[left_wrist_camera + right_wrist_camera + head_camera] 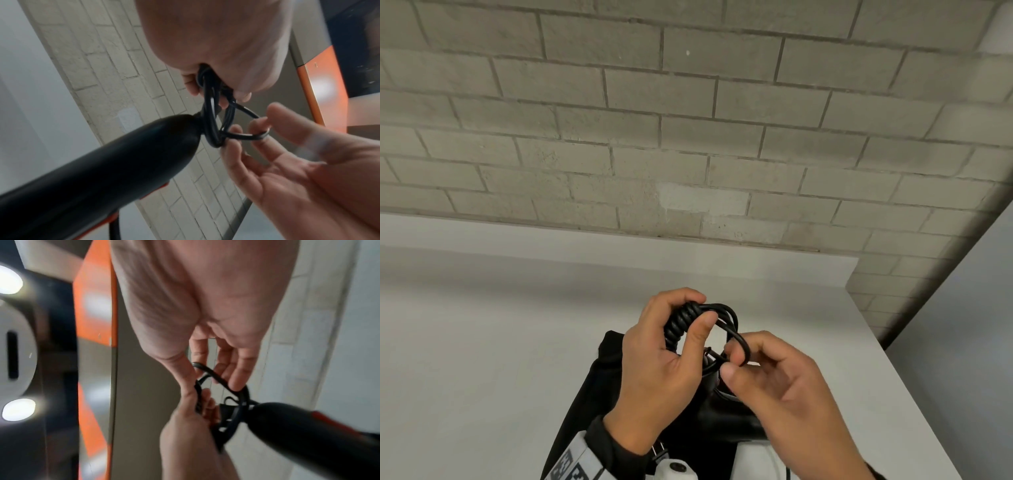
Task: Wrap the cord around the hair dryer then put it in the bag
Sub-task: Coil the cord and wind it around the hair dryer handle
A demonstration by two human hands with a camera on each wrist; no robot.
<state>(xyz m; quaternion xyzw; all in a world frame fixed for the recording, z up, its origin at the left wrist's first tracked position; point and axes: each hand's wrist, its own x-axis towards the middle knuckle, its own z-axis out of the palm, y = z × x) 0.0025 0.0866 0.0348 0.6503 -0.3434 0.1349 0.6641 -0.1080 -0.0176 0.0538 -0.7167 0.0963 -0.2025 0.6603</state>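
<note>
A black hair dryer [98, 170] with orange trim hangs between my hands above the black bag [604, 373], which lies on the white table [482, 342]. My left hand [693, 310] grips a tight bundle of the wound black cord [679, 323] at the end of the dryer's handle. My right hand [734, 359] pinches a loose loop of the same cord between thumb and fingers, close beside the left. In the left wrist view the cord [209, 129] leaves the handle end and loops to the right hand [265, 129]. Most of the dryer's body is hidden under my hands in the head view.
A grey brick wall [688, 137] stands behind the table. The table's right edge [900, 373] runs diagonally near my right hand. An orange and grey panel [94, 305] shows in the wrist views. Bare tabletop lies to the left of the bag.
</note>
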